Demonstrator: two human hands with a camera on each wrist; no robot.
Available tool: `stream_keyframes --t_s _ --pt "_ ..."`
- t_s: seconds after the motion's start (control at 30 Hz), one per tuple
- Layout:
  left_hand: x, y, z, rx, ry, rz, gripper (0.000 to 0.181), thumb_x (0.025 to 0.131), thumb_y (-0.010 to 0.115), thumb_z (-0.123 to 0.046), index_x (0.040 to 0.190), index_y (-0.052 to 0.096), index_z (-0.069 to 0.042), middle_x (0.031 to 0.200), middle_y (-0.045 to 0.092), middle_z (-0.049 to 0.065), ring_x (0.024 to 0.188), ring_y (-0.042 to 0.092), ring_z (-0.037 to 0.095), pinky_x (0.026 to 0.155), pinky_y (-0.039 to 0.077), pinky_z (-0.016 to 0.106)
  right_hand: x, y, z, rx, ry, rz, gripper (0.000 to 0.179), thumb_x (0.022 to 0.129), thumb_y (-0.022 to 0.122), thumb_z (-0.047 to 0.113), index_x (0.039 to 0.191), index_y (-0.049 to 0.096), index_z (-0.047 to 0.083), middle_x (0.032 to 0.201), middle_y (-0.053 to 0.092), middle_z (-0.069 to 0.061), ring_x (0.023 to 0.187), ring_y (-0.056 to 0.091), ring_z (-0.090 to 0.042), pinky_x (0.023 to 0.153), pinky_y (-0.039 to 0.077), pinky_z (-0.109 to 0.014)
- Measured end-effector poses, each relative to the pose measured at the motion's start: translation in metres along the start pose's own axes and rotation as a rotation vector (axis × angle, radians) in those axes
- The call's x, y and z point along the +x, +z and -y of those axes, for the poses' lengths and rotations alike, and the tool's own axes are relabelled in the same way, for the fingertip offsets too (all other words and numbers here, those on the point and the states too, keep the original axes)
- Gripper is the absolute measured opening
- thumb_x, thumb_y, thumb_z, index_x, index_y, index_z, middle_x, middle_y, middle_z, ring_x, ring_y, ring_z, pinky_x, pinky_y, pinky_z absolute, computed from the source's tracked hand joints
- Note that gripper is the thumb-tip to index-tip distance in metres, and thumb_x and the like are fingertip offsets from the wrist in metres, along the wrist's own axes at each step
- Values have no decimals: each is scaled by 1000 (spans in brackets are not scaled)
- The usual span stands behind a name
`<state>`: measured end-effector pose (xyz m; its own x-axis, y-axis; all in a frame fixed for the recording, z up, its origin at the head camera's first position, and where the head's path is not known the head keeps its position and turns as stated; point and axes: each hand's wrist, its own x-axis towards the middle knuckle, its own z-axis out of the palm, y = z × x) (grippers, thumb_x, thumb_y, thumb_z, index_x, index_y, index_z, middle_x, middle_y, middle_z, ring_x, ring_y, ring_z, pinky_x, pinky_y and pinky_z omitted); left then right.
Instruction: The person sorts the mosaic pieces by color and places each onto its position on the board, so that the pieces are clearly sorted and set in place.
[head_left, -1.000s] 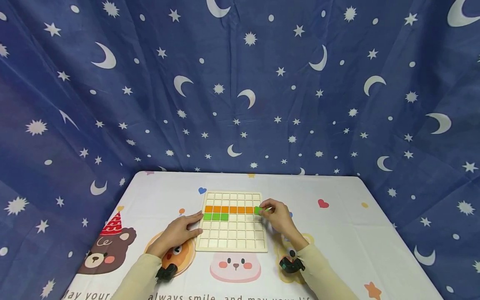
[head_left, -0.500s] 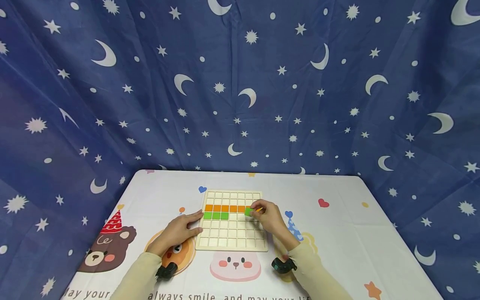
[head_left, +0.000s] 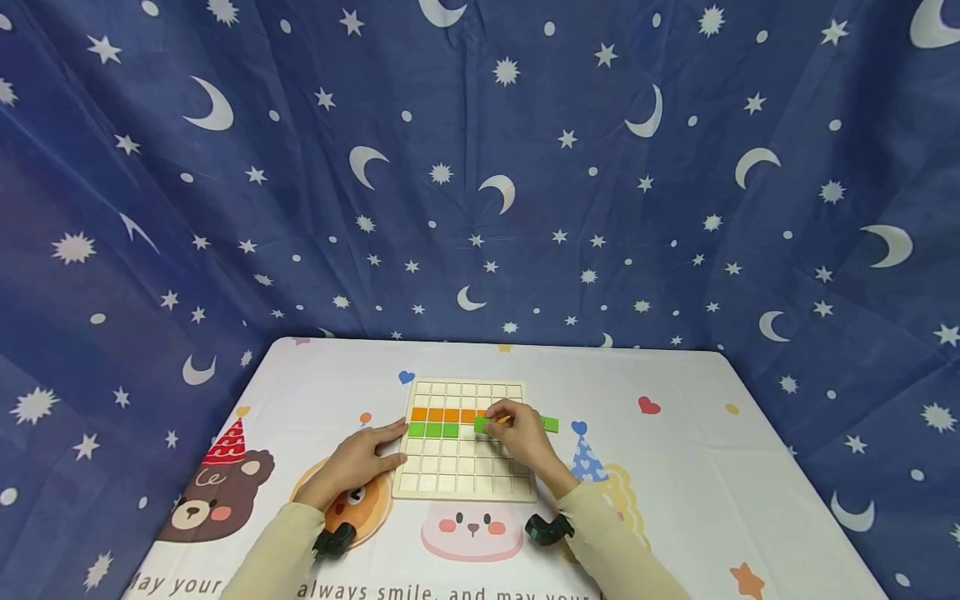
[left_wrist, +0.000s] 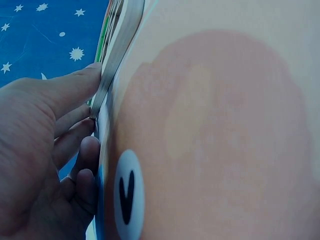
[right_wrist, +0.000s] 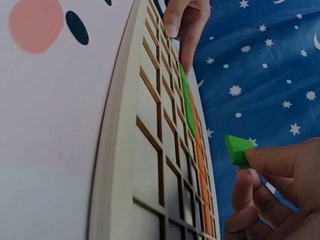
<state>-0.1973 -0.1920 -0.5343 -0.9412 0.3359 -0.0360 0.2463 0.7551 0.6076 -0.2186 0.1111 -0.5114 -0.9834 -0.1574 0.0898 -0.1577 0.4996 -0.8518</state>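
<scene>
A cream square grid board (head_left: 463, 492) lies on the table, with a row of orange tiles (head_left: 444, 415) and several green tiles (head_left: 433, 430) in the row nearer me. My left hand (head_left: 357, 466) rests with extended fingers against the board's left edge; the left wrist view shows its fingertips touching the board's side (left_wrist: 119, 47). Over the board's right half, my right hand (head_left: 522, 435) pinches a small square green tile (right_wrist: 239, 150) between thumb and fingers. In the right wrist view that tile is held apart from the grid.
Another green piece (head_left: 551, 425) shows just right of my right hand, beside the board. The white tablecloth (head_left: 675, 467) carries printed animals, hearts and lettering. A dark blue curtain (head_left: 480, 208) with moons and stars hangs behind the table.
My right hand has moved left over the board, carrying the green tile away from the right edge. The green piece to its right has come into view. My left hand stays put.
</scene>
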Motion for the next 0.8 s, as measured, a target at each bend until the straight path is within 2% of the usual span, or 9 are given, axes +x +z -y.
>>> stream_keyframes --t_s 0.4,0.8 --pt "0 -1 -1 -7 -5 5 60 90 70 -37 144 52 -18 154 44 -1 141 40 38 113 34 59 9 19 1 -44 14 9 7 85 74 9 90 74 14 79 65 2 67 54 -11 60 46 -23" --pt "1 1 0 3 -5 4 61 90 70 -39 144 52 -19 154 44 -3 141 41 38 113 35 59 13 24 -1 -118 -7 16 5 85 74 9 88 75 13 79 70 2 70 57 -9 64 47 -25"
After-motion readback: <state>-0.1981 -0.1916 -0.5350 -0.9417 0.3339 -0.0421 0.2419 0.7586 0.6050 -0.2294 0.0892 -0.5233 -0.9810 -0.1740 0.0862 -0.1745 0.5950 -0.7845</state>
